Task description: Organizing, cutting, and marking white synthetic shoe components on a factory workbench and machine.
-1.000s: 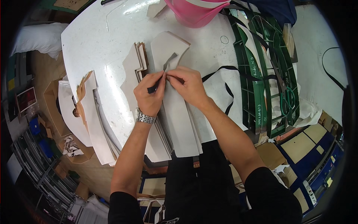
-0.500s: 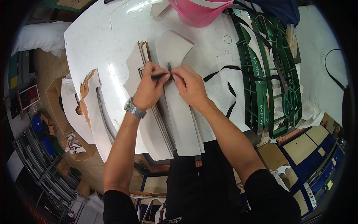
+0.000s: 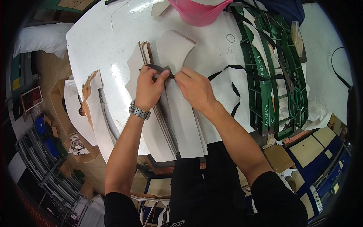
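Note:
Over two stacks of cut white sheets, my hands work close together on a black fabric strip. My left hand, with a metal watch at its wrist, pinches the strip between thumb and fingers; part of it loops above them. My right hand is closed at the strip's other visible end, fingertips almost touching the left thumb. Beneath the left hand lies the left stack, its layered brown edges showing at the top. The right stack, with a wide curved top, lies beneath the right hand. The fingers hide where the strip ends.
Green frames lie at the right, with green-handled scissors on them. A loose black strap curls beside them. At the back stands a pink container. More cut pieces overhang the white table's left edge.
The black strip now rises in a loop above my left fingers, and its pointed end no longer stands up between the hands. My left hand has turned slightly; both hands stay over the stacks.

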### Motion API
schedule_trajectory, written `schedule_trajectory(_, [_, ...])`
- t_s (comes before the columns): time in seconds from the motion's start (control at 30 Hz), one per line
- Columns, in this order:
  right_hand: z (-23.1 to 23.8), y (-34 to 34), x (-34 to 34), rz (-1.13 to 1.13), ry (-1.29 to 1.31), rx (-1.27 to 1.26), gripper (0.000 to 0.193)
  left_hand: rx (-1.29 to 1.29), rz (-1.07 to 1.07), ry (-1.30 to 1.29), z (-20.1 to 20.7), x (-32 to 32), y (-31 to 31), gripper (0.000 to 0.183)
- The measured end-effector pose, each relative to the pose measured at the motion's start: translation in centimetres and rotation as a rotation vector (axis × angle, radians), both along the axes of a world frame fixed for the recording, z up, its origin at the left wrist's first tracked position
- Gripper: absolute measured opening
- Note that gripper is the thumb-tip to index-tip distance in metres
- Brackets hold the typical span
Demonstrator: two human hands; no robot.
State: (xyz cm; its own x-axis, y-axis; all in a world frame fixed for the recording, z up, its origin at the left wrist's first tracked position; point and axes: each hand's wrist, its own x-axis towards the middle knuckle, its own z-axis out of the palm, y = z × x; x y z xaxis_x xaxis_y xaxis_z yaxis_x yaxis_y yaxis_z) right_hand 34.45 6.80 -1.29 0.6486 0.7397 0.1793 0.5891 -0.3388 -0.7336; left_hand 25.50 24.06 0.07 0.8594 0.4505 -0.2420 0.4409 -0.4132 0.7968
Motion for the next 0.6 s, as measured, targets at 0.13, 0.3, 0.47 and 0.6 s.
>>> schedule_trajectory(0.13, [0.5, -1.3, 0.7, 0.065, -0.008, -0.140, 0.009, 0.005, 0.256, 0.002, 1.2, 0.4, 1.3, 0.027])
schedule_trajectory(0.3, [0.3, -3.2, 2.2, 0.086, 0.129, -0.172, 0.012, 0.255, -0.136, 0.001, 2.8, 2.8, 1.8, 0.023])
schedule_trajectory(0.47, [-0.8, -8.9, 3.7, -0.097, -0.227, -0.402, 0.037, -0.236, 0.038, -0.153, 4.9, 5.7, 3.5, 0.029])
schedule_trajectory(0.6, [-2.6, -11.0, 4.2, -0.221, -0.159, -0.503, 0.041, 0.005, 0.169, -0.239, 5.7, 2.8, 5.9, 0.036])
